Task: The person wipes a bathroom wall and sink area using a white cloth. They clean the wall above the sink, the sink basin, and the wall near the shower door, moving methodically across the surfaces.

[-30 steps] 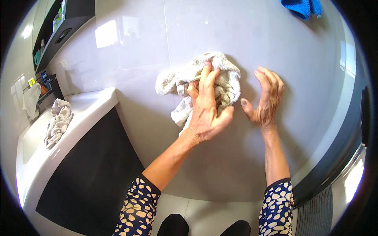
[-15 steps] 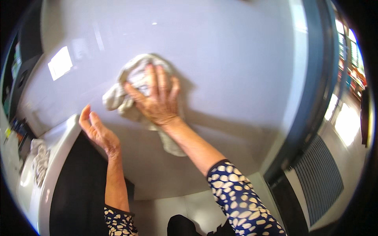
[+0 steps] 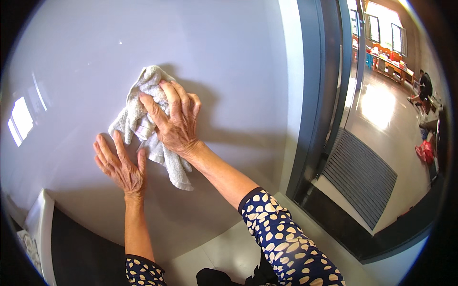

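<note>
A bunched, pale grey towel cloth (image 3: 151,102) lies against the smooth, glossy grey wall (image 3: 229,62). My right hand (image 3: 179,121) presses it there with bent fingers gripping its folds, and one end hangs loose below my wrist. Just left of the cloth, my left hand (image 3: 120,164) rests with its palm toward the wall. Its fingers are spread, with the tips close to the cloth's lower left corner. Nothing is held in that hand.
At lower left is a white counter edge (image 3: 43,229) over a dark cabinet, with another cloth (image 3: 28,248) on it. A dark door frame (image 3: 310,95) bounds the wall on the right. Beyond lie a ribbed mat (image 3: 360,174), a person seated (image 3: 423,86) and a long table (image 3: 391,66).
The view has swung right, showing more of the room past the door frame. My left hand has come up from above the counter to the wall beside the cloth. My right hand still holds the cloth.
</note>
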A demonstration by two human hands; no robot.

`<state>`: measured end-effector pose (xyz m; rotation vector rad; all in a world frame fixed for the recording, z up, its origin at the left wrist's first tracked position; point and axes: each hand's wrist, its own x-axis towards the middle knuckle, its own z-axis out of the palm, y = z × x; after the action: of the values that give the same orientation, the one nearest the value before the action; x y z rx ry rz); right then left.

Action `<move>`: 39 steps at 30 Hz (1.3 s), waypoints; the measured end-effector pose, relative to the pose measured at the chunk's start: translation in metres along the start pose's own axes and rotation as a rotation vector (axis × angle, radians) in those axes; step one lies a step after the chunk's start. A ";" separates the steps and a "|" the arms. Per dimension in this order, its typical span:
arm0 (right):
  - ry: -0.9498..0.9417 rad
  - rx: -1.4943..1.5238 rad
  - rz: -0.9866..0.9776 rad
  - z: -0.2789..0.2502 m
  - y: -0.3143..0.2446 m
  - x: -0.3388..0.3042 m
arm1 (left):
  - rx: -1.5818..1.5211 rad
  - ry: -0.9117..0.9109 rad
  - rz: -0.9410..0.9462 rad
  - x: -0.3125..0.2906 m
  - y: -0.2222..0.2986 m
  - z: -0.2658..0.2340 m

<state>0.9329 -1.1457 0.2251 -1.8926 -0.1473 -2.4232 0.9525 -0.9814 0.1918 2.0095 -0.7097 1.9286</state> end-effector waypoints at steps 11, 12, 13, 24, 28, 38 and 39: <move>0.056 -0.301 0.371 -0.049 0.121 -0.024 | -0.003 0.133 0.140 -0.001 -0.023 0.007; 0.060 -0.307 0.377 -0.052 0.128 -0.030 | 0.006 0.131 0.139 0.000 -0.024 0.004; 0.058 -0.326 0.374 -0.060 0.138 -0.036 | 0.001 0.127 0.130 -0.001 -0.021 0.004; -0.668 -0.401 1.068 -0.190 0.197 -0.163 | 0.103 0.146 0.134 -0.002 -0.019 0.006; -0.549 -0.222 0.879 -0.196 0.202 -0.134 | 0.063 0.167 0.131 -0.002 -0.014 0.009; 0.029 -0.346 0.426 -0.072 0.206 -0.005 | -0.013 0.162 0.146 -0.001 -0.012 0.010; 0.055 -0.335 0.436 -0.071 0.216 -0.021 | -0.009 0.153 0.146 -0.002 -0.013 0.009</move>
<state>0.8931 -1.3682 0.1953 -1.7306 0.6427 -2.2916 0.9669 -0.9742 0.1914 1.8262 -0.8454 2.1289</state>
